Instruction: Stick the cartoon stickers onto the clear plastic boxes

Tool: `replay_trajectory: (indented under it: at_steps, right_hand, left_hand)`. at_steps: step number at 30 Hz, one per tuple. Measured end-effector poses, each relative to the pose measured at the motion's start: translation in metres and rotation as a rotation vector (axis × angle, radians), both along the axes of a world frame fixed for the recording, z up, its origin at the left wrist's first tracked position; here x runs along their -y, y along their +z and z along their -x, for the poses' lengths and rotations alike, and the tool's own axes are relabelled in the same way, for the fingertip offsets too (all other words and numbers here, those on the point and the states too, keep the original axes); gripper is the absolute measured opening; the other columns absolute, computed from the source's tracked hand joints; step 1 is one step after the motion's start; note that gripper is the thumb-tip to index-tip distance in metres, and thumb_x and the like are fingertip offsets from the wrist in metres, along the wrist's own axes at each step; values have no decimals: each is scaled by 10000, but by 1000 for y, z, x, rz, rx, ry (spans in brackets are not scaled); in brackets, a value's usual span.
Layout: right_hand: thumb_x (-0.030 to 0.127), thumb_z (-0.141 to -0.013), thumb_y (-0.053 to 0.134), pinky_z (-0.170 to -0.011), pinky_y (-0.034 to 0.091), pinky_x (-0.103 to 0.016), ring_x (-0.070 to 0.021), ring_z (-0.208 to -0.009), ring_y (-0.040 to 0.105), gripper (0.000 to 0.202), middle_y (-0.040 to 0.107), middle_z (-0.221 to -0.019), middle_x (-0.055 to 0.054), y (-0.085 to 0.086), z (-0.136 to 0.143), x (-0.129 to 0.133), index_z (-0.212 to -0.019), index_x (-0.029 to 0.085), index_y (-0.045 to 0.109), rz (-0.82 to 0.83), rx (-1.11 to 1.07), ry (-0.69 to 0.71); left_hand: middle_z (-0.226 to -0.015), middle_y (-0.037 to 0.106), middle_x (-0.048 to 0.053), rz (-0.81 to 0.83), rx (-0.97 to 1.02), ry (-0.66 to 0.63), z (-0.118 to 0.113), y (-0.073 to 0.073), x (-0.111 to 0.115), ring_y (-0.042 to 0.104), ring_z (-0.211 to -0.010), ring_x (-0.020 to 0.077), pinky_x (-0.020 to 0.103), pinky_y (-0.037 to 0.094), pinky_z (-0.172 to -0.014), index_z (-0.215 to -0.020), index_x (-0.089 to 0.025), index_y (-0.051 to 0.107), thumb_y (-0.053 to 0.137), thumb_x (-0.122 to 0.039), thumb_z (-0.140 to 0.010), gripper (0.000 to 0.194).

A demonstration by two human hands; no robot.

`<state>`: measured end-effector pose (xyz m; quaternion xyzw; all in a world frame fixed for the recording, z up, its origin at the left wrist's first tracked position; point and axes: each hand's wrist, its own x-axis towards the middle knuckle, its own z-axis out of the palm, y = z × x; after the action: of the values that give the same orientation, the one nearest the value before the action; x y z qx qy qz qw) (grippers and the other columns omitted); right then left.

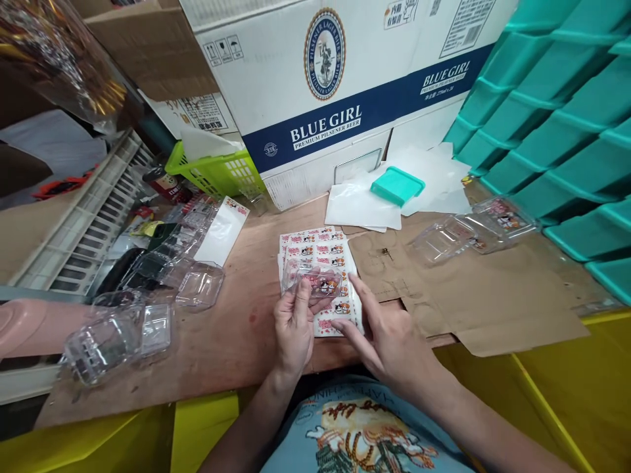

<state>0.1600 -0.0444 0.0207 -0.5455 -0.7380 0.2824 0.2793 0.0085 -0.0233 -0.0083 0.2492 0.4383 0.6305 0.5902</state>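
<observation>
While the left hand [293, 332] grips a clear plastic case [323, 284] between thumb and fingers, the right hand [397, 335] is open, its thumb and forefinger spread apart. The case lies just beyond the left palm, with its long axis going roughly from left to right, and its right end points to the right forefinger; whether this fingertip touches it, I cannot tell. Under the case are the sticker sheets [298, 242], on the bench [246, 335]. Farther away, a teal lid [397, 186] rests upon white papers [345, 205], before the big carton [374, 98].
</observation>
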Motion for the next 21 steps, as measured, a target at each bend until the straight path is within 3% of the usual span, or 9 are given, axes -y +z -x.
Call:
replay_trajectory:
  at_steps: [3,5,7,9,12,14,15,18,21]
  right_hand:
    - [441,-952,520,-925,473,-509,-365,-1099,592,730,636,-1215,-213,-9,5,0,-1561,141,252,-325,232,-36]
    - [397,-956,524,-1073,321,-634,-407,-1339,421,685,505,-1434,-191,-14,6,-3,-1558,199,264,-456,303,55]
    - [340,-970,509,-1120,190,-691,-403,-1464,231,635,321,-1583,-147,-18,3,-9,-1552,253,272,-509,287,84]
    - [307,-979,494,-1141,222,-644,-362,-1488,195,623,245,-1617,-134,-20,-4,-16,-1554,268,259,-464,139,42]
    - [323,-967,527,-1092,409,-481,-291,-1379,428,635,421,-1515,-147,-17,-24,-29,-1547,257,276,-279,-179,58]
    - [343,-938,579,-1011,487,-410,-254,-1218,567,636,554,-1358,-130,-15,-44,-36,-1521,260,340,-225,-238,52]
    - [356,-919,604,-983,503,-405,-248,-1155,593,629,578,-1292,-123,-15,-57,-38,-1500,259,382,-255,-194,-5]
    - [405,-891,628,-970,499,-460,-284,-1117,581,609,558,-1232,-149,-24,-100,-45,-1448,219,465,-445,106,-270]
    - [403,-929,552,-992,463,-548,-361,-1227,504,570,500,-1313,-207,-37,-131,-52,-1440,166,464,-548,391,-350]
  left_hand:
    - [-1011,772,57,21,20,4,-4,0,0,736,-931,229,380,593,-875,-927,-181,733,733,-404,-809,252]
    - [-1015,772,51,53,53,0,-6,2,0,731,-957,226,361,591,-880,-931,-193,736,755,-398,-788,250]
    - [-1004,775,40,54,115,-6,-9,5,0,723,-987,227,363,585,-896,-929,-207,737,767,-386,-779,236]
    - [-993,776,35,16,175,-52,-13,10,1,716,-1009,238,388,578,-914,-912,-216,737,747,-385,-799,203]
    - [-1015,770,70,-42,142,-281,-16,14,1,713,-1014,262,411,577,-914,-973,-212,744,643,-419,-881,248]
    - [-1054,759,99,-74,-22,-417,-12,11,-4,717,-997,269,416,578,-915,-1081,-197,729,605,-427,-904,315]
    - [-1081,751,106,-97,-148,-419,-7,9,-9,714,-1002,269,418,574,-926,-1133,-190,711,616,-417,-897,341]
    - [-1207,695,116,-201,-632,-215,26,0,-38,684,-1051,258,417,555,-952,-1219,-170,656,656,-367,-864,406]
    - [-1209,660,140,-317,-1124,-31,78,-1,-76,662,-1011,247,413,536,-941,-1203,-144,645,614,-329,-867,385]
